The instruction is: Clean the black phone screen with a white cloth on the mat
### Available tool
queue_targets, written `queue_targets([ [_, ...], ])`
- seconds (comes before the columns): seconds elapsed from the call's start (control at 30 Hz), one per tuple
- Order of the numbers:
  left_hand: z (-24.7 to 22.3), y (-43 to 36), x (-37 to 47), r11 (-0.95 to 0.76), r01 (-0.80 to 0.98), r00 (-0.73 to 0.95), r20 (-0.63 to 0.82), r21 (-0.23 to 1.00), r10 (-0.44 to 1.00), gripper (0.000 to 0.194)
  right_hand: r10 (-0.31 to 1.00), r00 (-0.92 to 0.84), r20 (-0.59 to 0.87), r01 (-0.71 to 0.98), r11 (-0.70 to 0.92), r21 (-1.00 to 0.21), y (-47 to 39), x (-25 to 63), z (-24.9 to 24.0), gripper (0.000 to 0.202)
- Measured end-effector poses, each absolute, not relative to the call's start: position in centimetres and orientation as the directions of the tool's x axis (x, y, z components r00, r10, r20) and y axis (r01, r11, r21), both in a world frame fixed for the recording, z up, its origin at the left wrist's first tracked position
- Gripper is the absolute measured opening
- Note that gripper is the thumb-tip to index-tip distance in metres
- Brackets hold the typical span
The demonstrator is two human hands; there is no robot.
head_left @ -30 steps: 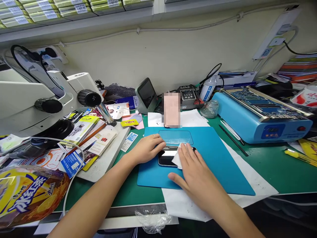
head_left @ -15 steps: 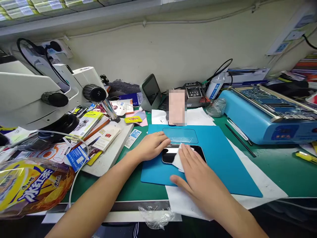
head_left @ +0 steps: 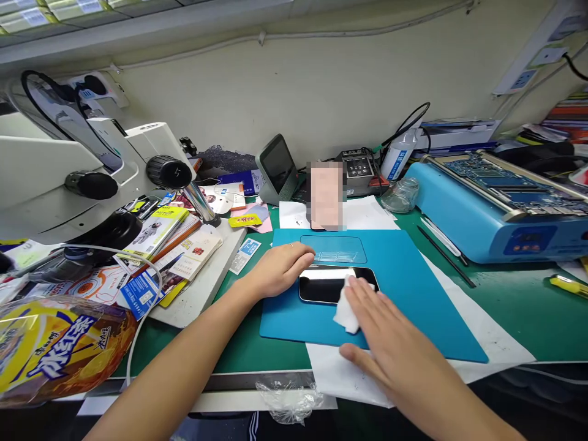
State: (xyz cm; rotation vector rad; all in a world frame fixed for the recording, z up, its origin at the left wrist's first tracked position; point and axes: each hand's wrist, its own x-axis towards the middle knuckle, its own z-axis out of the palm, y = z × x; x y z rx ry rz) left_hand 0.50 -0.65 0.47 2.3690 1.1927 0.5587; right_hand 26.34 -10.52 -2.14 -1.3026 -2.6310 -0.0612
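A phone with a dark, glossy screen lies flat on the blue mat. My right hand presses a white wipe against the phone's right part, fingers extended and thumb apart over the mat. Part of the wipe hangs past the phone's near edge. My left hand rests at the phone's upper left corner, fingers together and bent; its fingertips are partly hidden, and whether they grip the phone's edge cannot be made out.
To the left stand a microscope, a drink bottle and piled booklets. A blue machine with circuit boards is at the right, beside a black stick. A small screen device stands behind.
My right hand and the wipe have slid right and slightly nearer along the phone, uncovering more of its screen. My left hand has stayed almost in place.
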Motion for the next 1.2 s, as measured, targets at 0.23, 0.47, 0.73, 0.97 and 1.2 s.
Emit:
queue_targets([
  [0.23,0.3,-0.6,0.5,-0.520,0.650,0.527,0.164,0.555,0.834,0.042,0.869,-0.489,0.076,0.859,0.495,-0.132,-7.6,22.5,-0.8,0.095],
  [0.47,0.3,-0.6,0.3,-0.505,0.649,0.515,0.160,0.569,0.842,0.043,0.794,-0.593,0.133,0.769,0.608,-0.198,-9.5,19.4,-0.6,0.091],
  [0.73,0.3,-0.4,0.3,-0.523,0.655,0.532,0.158,0.545,0.832,0.045,0.849,-0.505,0.157,0.851,0.520,-0.077,-9.9,28.0,-2.5,0.087],
  [0.97,0.4,-0.6,0.4,-0.521,0.650,0.515,0.184,0.553,0.837,0.051,0.863,-0.498,0.079,0.847,0.504,-0.167,-7.8,20.1,-0.4,0.094],
  [1.2,0.5,-0.6,0.0,-0.523,0.651,0.524,0.173,0.550,0.834,0.051,0.794,-0.604,0.068,0.773,0.604,-0.195,-10.0,19.5,-0.2,0.092],
])
